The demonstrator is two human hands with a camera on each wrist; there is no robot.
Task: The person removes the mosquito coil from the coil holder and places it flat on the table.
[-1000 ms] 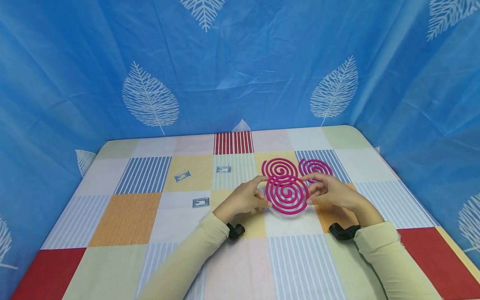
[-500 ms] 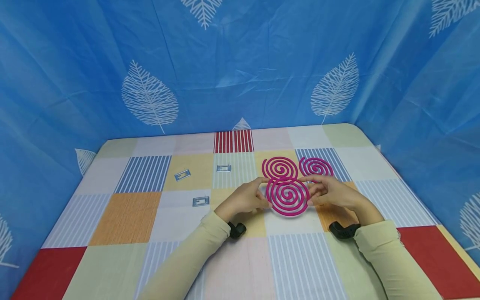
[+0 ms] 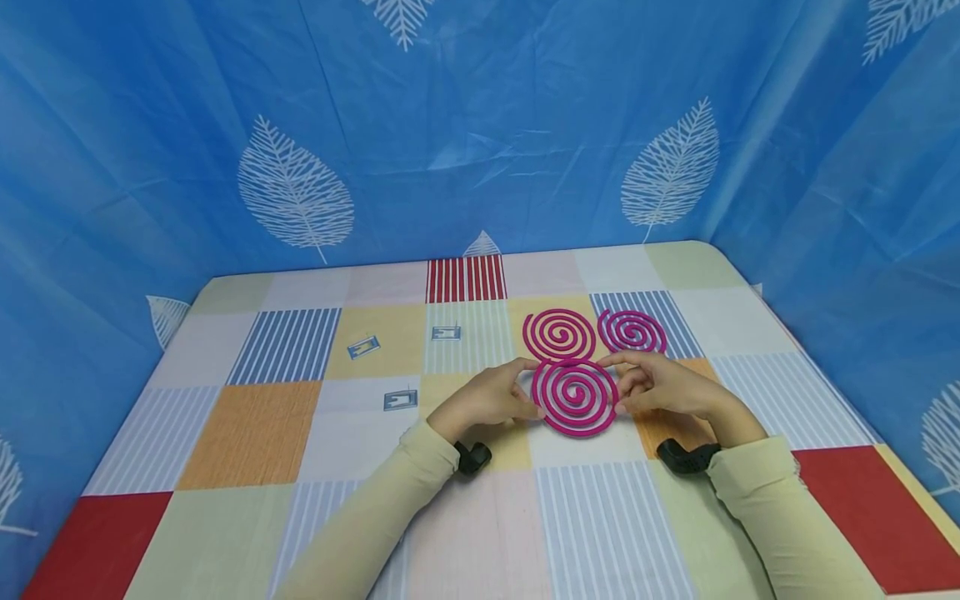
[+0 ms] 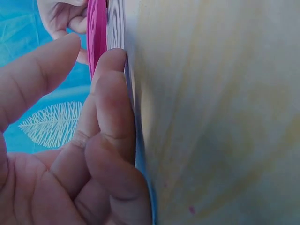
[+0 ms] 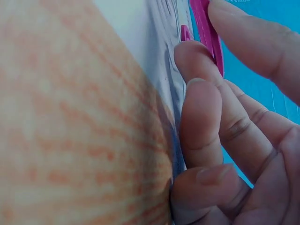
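Observation:
A magenta spiral mosquito coil (image 3: 575, 396) is held between both hands, low over the tablecloth. My left hand (image 3: 487, 396) holds its left rim with thumb and index finger, the other fingers bent beneath. On the opposite rim, my right hand (image 3: 663, 385) grips in the same way. The left wrist view shows the coil's thin edge (image 4: 96, 37) beyond the fingertips; in the right wrist view the coil (image 5: 206, 28) rises by the thumb and finger. Just behind lies a second coil (image 3: 559, 335), its front rim meeting the held one. A third coil (image 3: 632, 331) lies to its right.
Three small metal coil stands lie left of the hands: one stand (image 3: 363, 347) on a yellow patch, another stand (image 3: 446, 333) on a striped patch, and a nearer stand (image 3: 401, 400). A patchwork cloth (image 3: 225, 533) covers the table. Blue leaf-print curtains (image 3: 480, 125) enclose it.
The held coil has come down toward the cloth and slightly nearer the person, overlapping the coil behind it less. Both hands keep their hold; the head view has tilted down slightly.

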